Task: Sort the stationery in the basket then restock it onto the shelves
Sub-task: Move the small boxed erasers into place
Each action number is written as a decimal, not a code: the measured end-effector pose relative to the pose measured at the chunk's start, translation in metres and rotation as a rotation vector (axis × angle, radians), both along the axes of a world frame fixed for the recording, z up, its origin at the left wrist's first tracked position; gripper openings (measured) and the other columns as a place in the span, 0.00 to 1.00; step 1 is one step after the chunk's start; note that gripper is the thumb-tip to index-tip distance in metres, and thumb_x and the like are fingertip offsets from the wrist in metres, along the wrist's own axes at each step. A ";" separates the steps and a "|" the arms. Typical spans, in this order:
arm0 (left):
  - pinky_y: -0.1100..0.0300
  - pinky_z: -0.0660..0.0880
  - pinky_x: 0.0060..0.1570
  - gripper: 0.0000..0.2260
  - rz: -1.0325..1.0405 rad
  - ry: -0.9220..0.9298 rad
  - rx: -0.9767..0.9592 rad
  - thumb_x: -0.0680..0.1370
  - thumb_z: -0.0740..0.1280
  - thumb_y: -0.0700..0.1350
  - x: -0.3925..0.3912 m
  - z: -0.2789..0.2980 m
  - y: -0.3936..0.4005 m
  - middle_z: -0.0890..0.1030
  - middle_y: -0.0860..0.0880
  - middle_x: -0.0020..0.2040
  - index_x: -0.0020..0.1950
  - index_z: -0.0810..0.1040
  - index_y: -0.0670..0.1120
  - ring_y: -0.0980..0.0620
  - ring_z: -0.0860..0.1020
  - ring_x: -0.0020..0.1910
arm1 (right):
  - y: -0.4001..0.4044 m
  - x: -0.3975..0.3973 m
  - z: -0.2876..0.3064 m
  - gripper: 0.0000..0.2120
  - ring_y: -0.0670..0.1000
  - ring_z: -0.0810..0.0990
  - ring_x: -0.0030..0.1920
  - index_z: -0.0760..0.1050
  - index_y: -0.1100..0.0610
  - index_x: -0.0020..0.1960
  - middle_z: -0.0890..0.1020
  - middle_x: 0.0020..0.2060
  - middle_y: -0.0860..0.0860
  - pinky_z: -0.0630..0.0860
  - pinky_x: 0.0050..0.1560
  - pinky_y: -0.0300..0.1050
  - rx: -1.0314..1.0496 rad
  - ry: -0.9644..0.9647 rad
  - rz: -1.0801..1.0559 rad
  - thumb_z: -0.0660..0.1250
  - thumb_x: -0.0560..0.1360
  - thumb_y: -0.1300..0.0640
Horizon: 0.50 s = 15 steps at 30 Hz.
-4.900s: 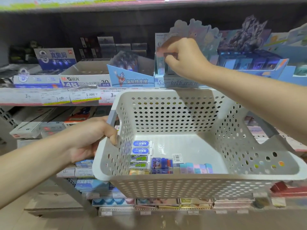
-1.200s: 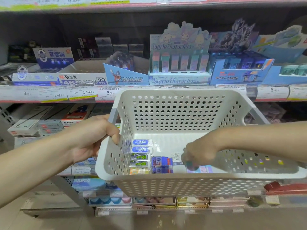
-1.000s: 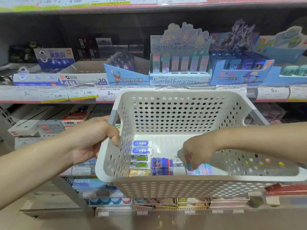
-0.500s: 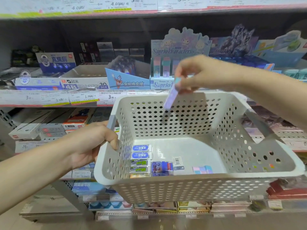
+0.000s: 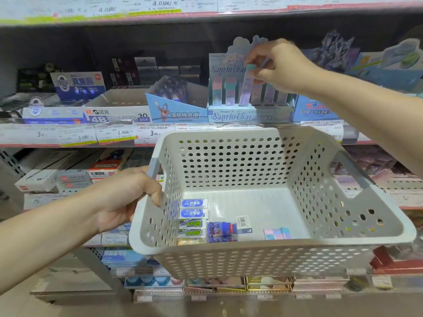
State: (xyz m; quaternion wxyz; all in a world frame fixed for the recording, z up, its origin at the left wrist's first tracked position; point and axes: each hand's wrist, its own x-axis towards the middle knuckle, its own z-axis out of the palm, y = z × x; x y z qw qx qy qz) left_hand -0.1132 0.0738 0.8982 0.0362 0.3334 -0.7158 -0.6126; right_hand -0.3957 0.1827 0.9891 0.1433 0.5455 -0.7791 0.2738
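Note:
My left hand (image 5: 123,200) grips the left handle of a white perforated basket (image 5: 263,255) held in front of the shelves. My right hand (image 5: 274,66) pinches the teal top of a slim purple stick eraser (image 5: 246,88) and holds it upright over the pale blue Sanrio display box (image 5: 247,115) on the middle shelf. Similar sticks stand in that box on both sides. On the basket floor lie stacked blue and green eraser packs (image 5: 193,216), a purple and blue pack (image 5: 220,229), a barcoded pack (image 5: 243,224) and pastel erasers (image 5: 277,233).
Left of the display box stand an Ultraman eraser box (image 5: 176,108) and a 4B eraser carton (image 5: 114,116). Blue display boxes (image 5: 318,110) stand to its right. Price labels line the shelf edge (image 5: 91,136). Lower shelves hold boxed stationery (image 5: 68,179).
My right hand picked a stick eraser out of the basket, lifted it and carried it up to the Sanrio display box. The pastel group in the basket is smaller. My left hand kept its grip.

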 end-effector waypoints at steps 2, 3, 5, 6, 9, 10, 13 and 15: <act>0.61 0.77 0.29 0.32 0.010 0.011 -0.002 0.57 0.61 0.34 0.000 -0.001 0.000 0.77 0.41 0.35 0.62 0.71 0.29 0.48 0.76 0.29 | 0.000 0.001 0.001 0.09 0.58 0.83 0.45 0.77 0.61 0.56 0.81 0.49 0.60 0.78 0.54 0.52 0.003 0.027 0.013 0.65 0.76 0.63; 0.62 0.77 0.29 0.33 0.018 0.015 -0.002 0.57 0.61 0.34 0.000 -0.002 0.000 0.77 0.41 0.35 0.62 0.71 0.30 0.48 0.76 0.29 | 0.000 0.001 0.002 0.09 0.58 0.83 0.45 0.77 0.62 0.56 0.81 0.49 0.60 0.78 0.55 0.51 -0.002 0.039 0.018 0.65 0.76 0.63; 0.62 0.77 0.30 0.33 0.031 0.018 -0.004 0.56 0.61 0.34 -0.001 -0.002 0.000 0.77 0.41 0.36 0.63 0.72 0.32 0.48 0.77 0.30 | -0.002 0.002 0.000 0.10 0.58 0.83 0.46 0.78 0.62 0.56 0.81 0.49 0.60 0.77 0.55 0.49 -0.017 0.071 0.021 0.66 0.76 0.63; 0.61 0.77 0.31 0.33 0.034 0.016 -0.005 0.57 0.61 0.34 -0.001 -0.002 0.000 0.77 0.42 0.36 0.63 0.72 0.33 0.48 0.77 0.31 | -0.004 0.002 -0.001 0.10 0.58 0.82 0.47 0.78 0.62 0.56 0.81 0.50 0.59 0.77 0.55 0.48 -0.019 0.096 0.023 0.66 0.76 0.62; 0.60 0.77 0.33 0.32 0.036 0.010 -0.008 0.57 0.61 0.34 -0.002 -0.002 -0.001 0.78 0.42 0.37 0.62 0.73 0.34 0.47 0.77 0.33 | -0.008 0.003 -0.010 0.11 0.53 0.79 0.48 0.79 0.62 0.57 0.83 0.51 0.57 0.71 0.53 0.39 0.021 0.156 0.022 0.65 0.76 0.62; 0.61 0.77 0.32 0.32 0.030 0.010 -0.008 0.57 0.61 0.34 -0.002 -0.002 -0.001 0.78 0.42 0.37 0.62 0.73 0.35 0.48 0.77 0.32 | -0.009 0.003 -0.014 0.12 0.52 0.78 0.51 0.79 0.61 0.58 0.82 0.53 0.57 0.70 0.55 0.39 0.018 0.164 0.013 0.64 0.76 0.62; 0.62 0.76 0.32 0.29 0.015 0.004 -0.009 0.57 0.61 0.35 -0.004 -0.001 0.001 0.78 0.44 0.36 0.58 0.74 0.39 0.50 0.77 0.32 | -0.006 0.006 -0.021 0.18 0.56 0.76 0.61 0.79 0.60 0.61 0.80 0.59 0.57 0.71 0.64 0.45 -0.021 0.140 -0.029 0.59 0.74 0.64; 0.62 0.76 0.33 0.25 0.009 0.001 0.001 0.57 0.61 0.35 -0.003 0.001 0.001 0.78 0.44 0.36 0.54 0.75 0.39 0.50 0.77 0.32 | -0.004 0.010 -0.026 0.23 0.57 0.74 0.65 0.76 0.62 0.63 0.78 0.62 0.59 0.70 0.67 0.50 -0.023 0.087 -0.053 0.55 0.71 0.68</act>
